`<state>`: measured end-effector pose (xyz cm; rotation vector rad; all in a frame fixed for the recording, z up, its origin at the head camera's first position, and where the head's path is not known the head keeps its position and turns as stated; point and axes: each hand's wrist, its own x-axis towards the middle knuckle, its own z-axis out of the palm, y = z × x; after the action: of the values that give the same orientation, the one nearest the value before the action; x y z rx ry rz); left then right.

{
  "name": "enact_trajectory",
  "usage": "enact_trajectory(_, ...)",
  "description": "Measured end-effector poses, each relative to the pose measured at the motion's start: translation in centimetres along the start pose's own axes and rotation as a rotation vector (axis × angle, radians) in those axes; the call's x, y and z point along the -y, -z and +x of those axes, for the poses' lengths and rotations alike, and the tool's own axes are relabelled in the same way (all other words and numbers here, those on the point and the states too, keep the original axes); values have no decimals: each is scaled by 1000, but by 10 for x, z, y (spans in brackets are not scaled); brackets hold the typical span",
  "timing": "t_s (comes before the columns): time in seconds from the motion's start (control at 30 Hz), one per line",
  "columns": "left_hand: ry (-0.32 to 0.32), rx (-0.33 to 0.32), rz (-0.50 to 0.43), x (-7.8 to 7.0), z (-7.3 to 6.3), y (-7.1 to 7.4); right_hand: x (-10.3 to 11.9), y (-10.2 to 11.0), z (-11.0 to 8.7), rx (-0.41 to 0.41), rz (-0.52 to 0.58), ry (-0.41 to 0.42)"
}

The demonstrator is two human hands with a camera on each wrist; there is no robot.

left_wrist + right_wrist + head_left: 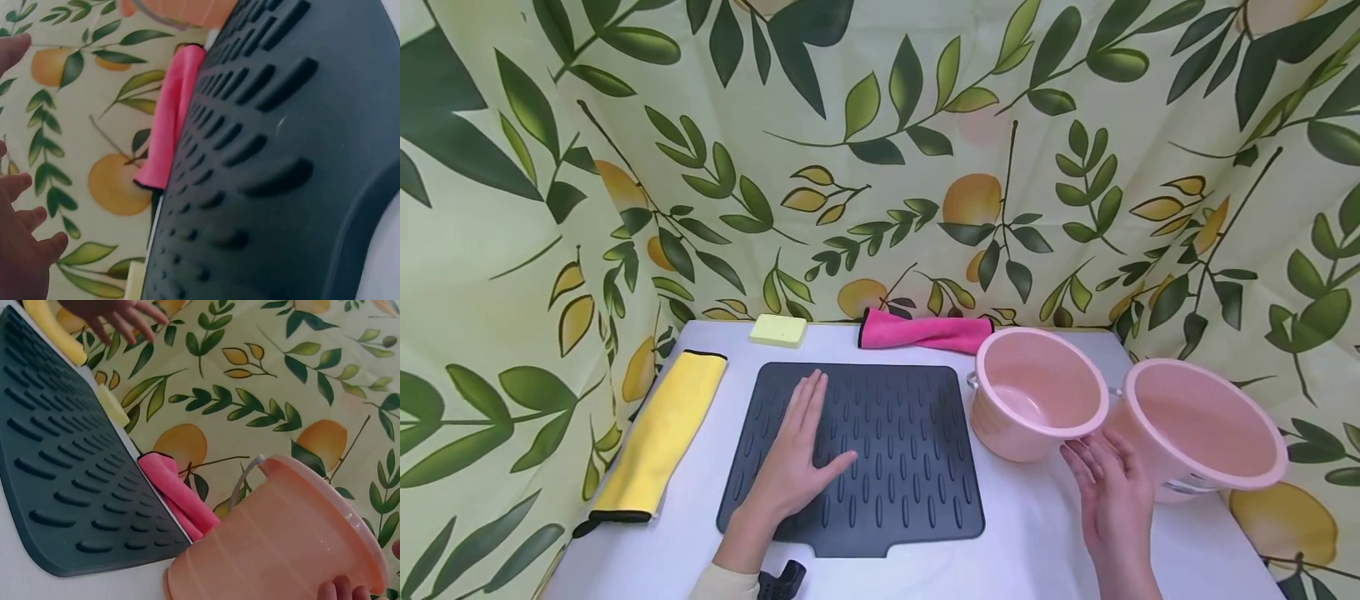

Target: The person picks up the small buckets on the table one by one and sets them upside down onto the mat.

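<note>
**Your right hand [1111,493] is at the left bucket [1006,437], your left hand [790,471] over the mat [917,500]**

You have two pink buckets, one dark ribbed mat, two cloths and one sponge [777,331] on the white table [1022,542].

The left bucket is just beside the mat's right edge. The right bucket [1206,425] is close on its other side; you cannot tell from here whether the two touch. A label [1191,483] shows low on the right bucket.

Your right fingers [1088,460] are loosely bent, their tips at the left bucket's outer wall just below the rim, on the side facing the right bucket. You cannot tell whether they press on it or only lie in front of it.

Your left fingers [806,408] are straight and point toward the far edge, with the thumb [837,468] spread wide; they have hold of nothing and hover above the mat.

Your pink cloth [925,332] lies along the far edge behind the mat, one end near the left bucket. The sponge lies to that cloth's left, and the yellow cloth [658,433] stretches along the table's left side. A backdrop [880,192] of leaves and fruit surrounds you at the back and both sides.
</note>
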<state>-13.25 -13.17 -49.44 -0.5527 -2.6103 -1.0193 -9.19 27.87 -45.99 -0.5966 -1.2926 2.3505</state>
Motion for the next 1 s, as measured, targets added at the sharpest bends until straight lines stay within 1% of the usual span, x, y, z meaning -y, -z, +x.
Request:
enact_trajectory(0.07,2,21,3,-1,3,-6,0,3,1,47,118,-27)
enact_trajectory(0.2,21,62,-34,-4,7,-19,-3,11,2,224,316,-48)
enact_trajectory(0.23,30,72,-43,-4,7,-21,-3,12,3,273,350,-59)
enact_trajectory(0.3,35,81,-57,-4,8,-24,-4,15,4,357,383,-95)
enact_trajectory(0.37,36,92,-62,-5,9,-26,-3,15,5,396,386,-145)
enact_trajectory(0.43,35,95,-59,-7,10,-27,-2,15,5,407,374,-190)
enact_trajectory(0.47,37,98,-59,-7,11,-28,-2,15,5,399,367,-212)
enact_trajectory(0.67,59,112,-82,-9,13,-36,4,11,3,297,336,-302)
enact_trajectory(0.73,61,116,-93,-10,13,-39,4,9,2,276,340,-314)
enact_trajectory(0.9,47,137,-95,-15,15,-47,2,3,2,278,376,-301)
enact_trajectory(1.0,36,156,-106,-18,15,-51,1,-2,2,238,372,-302)
